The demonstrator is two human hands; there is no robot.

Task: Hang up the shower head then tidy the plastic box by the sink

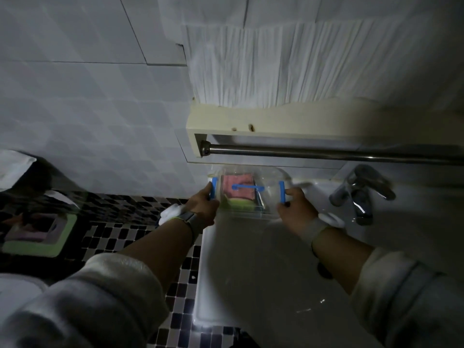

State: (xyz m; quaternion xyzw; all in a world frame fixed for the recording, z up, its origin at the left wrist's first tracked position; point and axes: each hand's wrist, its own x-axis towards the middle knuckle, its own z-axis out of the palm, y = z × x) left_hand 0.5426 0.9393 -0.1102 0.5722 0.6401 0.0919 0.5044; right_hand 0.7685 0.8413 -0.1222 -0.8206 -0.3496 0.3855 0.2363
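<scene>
- Two hands on the clear plastic box at the sink rim
- left hand grips one blue latch — right hand grips the other
- pink cloth inside

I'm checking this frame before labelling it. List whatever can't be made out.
- Shower head: outside the head view, so hung or not is unknown.
- Contents of the clear plastic box with blue clips: only pink and green shapes, blurred by dim light.
- Left hand, right hand: grip on clips blurred.
- Metal towel rail: cut off at right edge.
</scene>
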